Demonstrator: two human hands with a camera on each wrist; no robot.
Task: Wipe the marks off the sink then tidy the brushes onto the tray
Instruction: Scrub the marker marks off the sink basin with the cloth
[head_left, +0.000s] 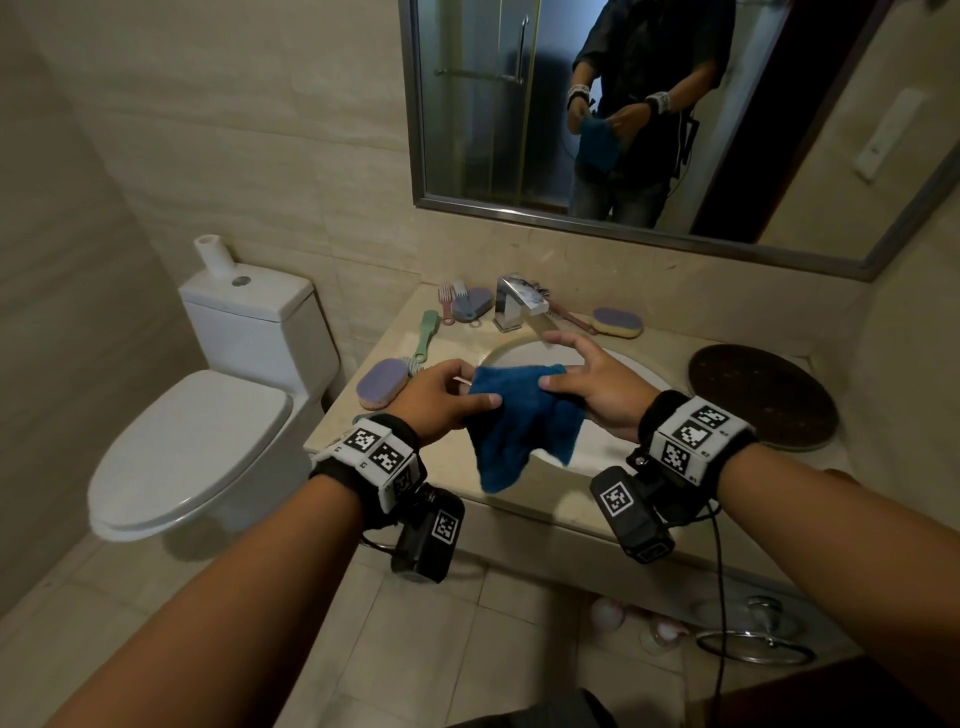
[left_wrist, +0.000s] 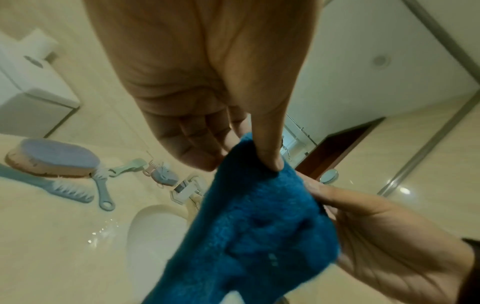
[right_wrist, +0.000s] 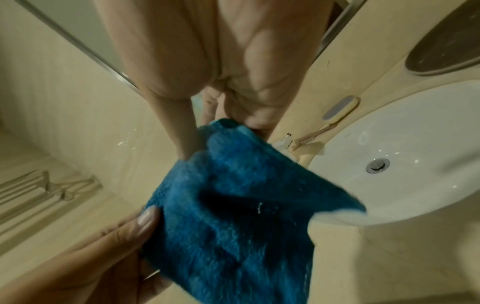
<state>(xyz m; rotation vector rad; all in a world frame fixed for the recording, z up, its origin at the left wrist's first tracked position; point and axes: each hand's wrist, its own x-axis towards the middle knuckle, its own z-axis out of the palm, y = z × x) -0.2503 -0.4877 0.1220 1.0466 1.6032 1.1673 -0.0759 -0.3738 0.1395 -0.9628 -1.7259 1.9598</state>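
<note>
A blue cloth hangs over the front of the white sink, stretched between both hands. My left hand pinches its left top corner with thumb and fingers; my right hand pinches the right top corner. The wrist views show the cloth from below. A faint ring mark shows on the basin wall. Brushes lie on the counter: a purple scrub brush, a green brush, a pink comb beside a blue-grey brush, and a purple and yellow brush. A dark round tray sits at the right.
A chrome faucet stands behind the basin. A white toilet is close on the left of the counter. A mirror hangs on the wall above. A metal ring fitting lies on the floor under the counter.
</note>
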